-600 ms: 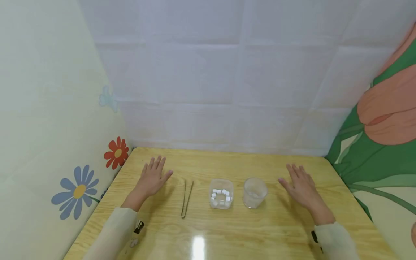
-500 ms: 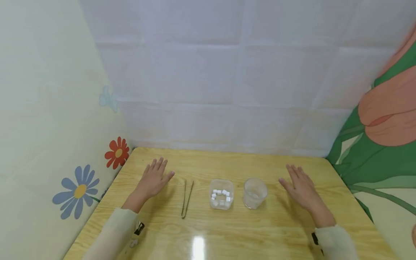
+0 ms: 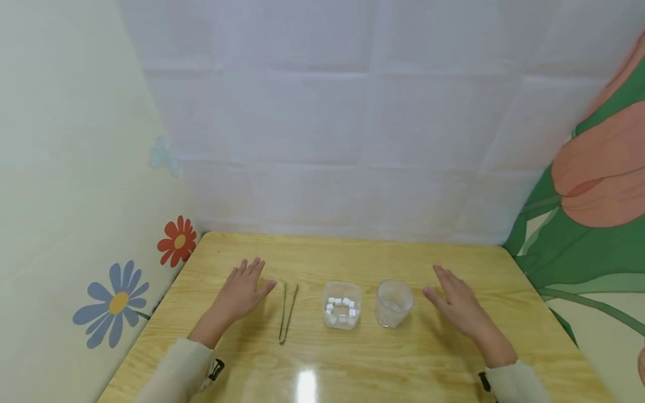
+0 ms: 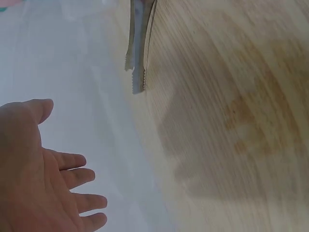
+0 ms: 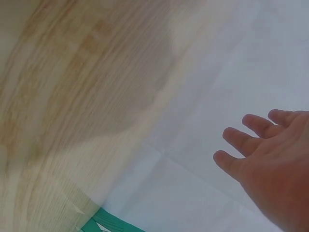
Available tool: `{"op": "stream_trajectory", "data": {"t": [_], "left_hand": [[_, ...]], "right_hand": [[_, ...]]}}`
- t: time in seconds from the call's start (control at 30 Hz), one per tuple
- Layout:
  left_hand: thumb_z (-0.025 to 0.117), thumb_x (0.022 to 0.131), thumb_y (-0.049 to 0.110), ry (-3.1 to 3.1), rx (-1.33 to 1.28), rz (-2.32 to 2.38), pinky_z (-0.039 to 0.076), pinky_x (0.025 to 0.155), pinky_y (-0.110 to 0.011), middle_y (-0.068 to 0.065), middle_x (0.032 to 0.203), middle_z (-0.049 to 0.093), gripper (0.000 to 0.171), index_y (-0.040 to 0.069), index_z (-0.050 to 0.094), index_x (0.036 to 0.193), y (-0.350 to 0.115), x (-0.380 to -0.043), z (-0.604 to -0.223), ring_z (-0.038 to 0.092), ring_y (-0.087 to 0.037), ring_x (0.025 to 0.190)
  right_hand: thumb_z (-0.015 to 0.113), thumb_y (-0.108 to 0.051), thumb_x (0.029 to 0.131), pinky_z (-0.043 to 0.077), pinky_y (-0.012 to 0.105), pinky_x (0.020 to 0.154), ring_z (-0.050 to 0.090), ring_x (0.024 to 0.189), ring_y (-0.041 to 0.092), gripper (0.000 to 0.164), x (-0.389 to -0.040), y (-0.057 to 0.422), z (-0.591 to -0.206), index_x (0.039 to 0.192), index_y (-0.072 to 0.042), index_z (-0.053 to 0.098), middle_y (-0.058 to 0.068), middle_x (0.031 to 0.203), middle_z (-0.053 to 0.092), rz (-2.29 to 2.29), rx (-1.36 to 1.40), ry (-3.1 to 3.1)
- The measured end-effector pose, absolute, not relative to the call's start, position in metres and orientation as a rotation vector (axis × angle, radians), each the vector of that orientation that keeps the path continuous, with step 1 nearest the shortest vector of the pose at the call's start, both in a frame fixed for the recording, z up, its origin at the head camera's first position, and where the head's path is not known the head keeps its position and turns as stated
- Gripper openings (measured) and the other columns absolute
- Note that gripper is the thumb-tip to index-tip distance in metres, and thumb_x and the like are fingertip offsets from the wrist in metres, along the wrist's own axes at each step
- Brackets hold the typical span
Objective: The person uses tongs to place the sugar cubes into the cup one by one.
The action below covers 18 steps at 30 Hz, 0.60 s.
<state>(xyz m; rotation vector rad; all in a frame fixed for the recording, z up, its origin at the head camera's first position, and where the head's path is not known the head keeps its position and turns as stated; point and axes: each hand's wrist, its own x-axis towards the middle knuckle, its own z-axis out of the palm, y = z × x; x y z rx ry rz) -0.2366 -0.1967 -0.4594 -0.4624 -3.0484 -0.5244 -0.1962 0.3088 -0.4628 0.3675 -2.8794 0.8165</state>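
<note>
My left hand (image 3: 238,295) hovers over the table's left side, fingers straight and thumb out, holding nothing. Nearest to it lies a pair of metal tongs (image 3: 283,338), spread, with the bend toward me. Their serrated tips (image 4: 138,82) show in the left wrist view. In the middle stands a clear square container (image 3: 342,287) with several small white cubes (image 3: 352,313) in it. Just right of it is a clear cup (image 3: 394,305). My right hand (image 3: 461,309), also with fingers extended and nothing in it, is over the table to the right of the cup.
The wooden table (image 3: 342,369) has its far edge against a pale hanging cloth (image 3: 322,140). A flower-printed panel (image 3: 90,196) borders the left side, and a tulip-printed one (image 3: 599,235) borders the right.
Both hands have moved slightly inward and toward me, the left closer to the tongs and the right closer to the cup. The tongs, container and cup stay where they were on the table.
</note>
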Motion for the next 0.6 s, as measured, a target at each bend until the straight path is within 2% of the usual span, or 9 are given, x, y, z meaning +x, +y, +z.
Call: {"op": "stream_trajectory", "data": {"t": [0.23, 0.43, 0.6], "left_hand": [[0.048, 0.105, 0.048, -3.093, -0.471, -0.588, 0.018, 0.118, -0.063, -0.027, 0.157, 0.035, 0.073, -0.004, 0.032, 0.155, -0.192, -0.229, -0.462, 0.024, -0.050, 0.147], [0.050, 0.105, 0.045, -3.106, -0.469, -0.565, 0.026, 0.116, -0.062, -0.031, 0.150, 0.044, 0.069, -0.005, 0.038, 0.151, -0.191, -0.226, -0.464, 0.034, -0.051, 0.142], [0.052, 0.105, 0.044, -3.127, -0.461, -0.577, 0.032, 0.112, -0.063, -0.035, 0.148, 0.042, 0.067, -0.006, 0.041, 0.149, -0.189, -0.222, -0.465, 0.039, -0.052, 0.139]], "right_hand": [[0.053, -0.038, 0.105, 0.021, 0.072, 0.110, 0.020, 0.144, 0.057, 0.075, -0.192, 0.300, -0.464, 0.157, 0.006, 0.022, 0.033, 0.160, 0.023, 0.830, 0.404, -2.891], [0.054, -0.041, 0.105, 0.022, 0.070, 0.112, 0.021, 0.145, 0.056, 0.080, -0.188, 0.293, -0.467, 0.157, 0.007, 0.018, 0.034, 0.160, 0.020, 0.833, 0.430, -2.915], [0.057, -0.043, 0.103, 0.023, 0.070, 0.111, 0.023, 0.143, 0.058, 0.086, -0.185, 0.289, -0.467, 0.156, 0.010, 0.016, 0.036, 0.159, 0.019, 0.828, 0.442, -2.940]]}}
